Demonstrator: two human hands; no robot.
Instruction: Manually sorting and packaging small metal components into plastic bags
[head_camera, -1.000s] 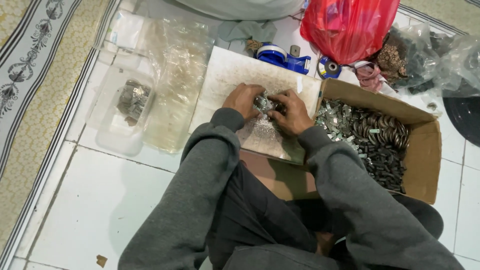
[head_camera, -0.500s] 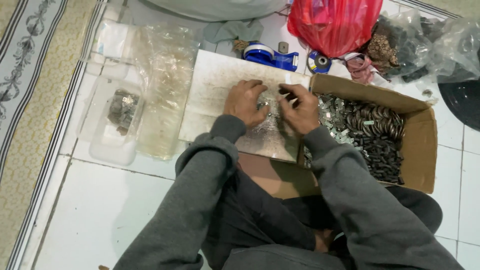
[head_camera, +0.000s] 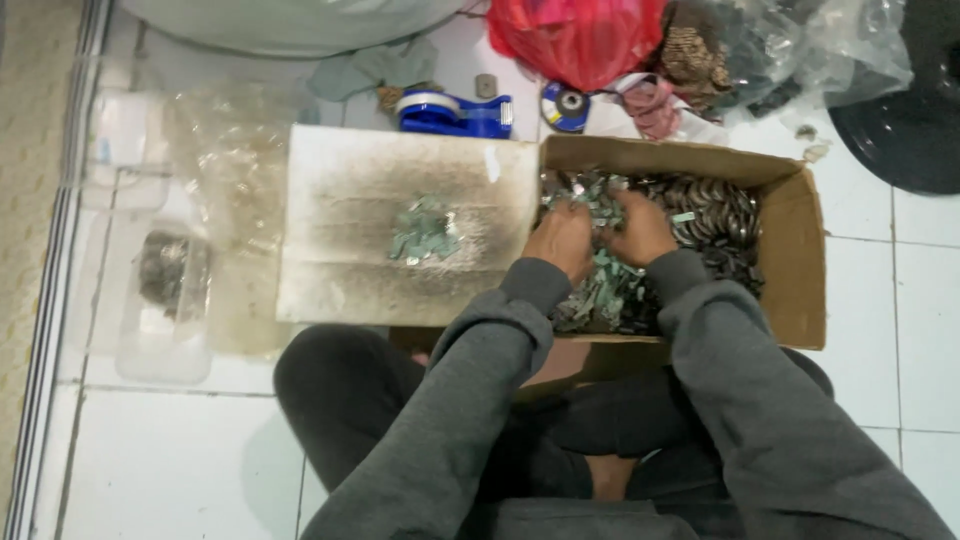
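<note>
Both hands in cardboard box (head_camera: 800, 250), on floor to person's right. Left hand (head_camera: 562, 240) and right hand (head_camera: 640, 230) side by side, fingers curled down into pile of small grey-green metal parts (head_camera: 600, 290); can't tell if gripping any. Smaller heap (head_camera: 425, 232) sits on white board (head_camera: 340, 270) left of box. Blue tape dispenser (head_camera: 455, 112) behind board.

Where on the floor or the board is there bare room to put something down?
The white board is bare around its small pile of pieces. Floor tiles left of the knee are free too. The cardboard box is full, with both hands inside, and the top edge by the tape dispenser is cluttered.
</note>
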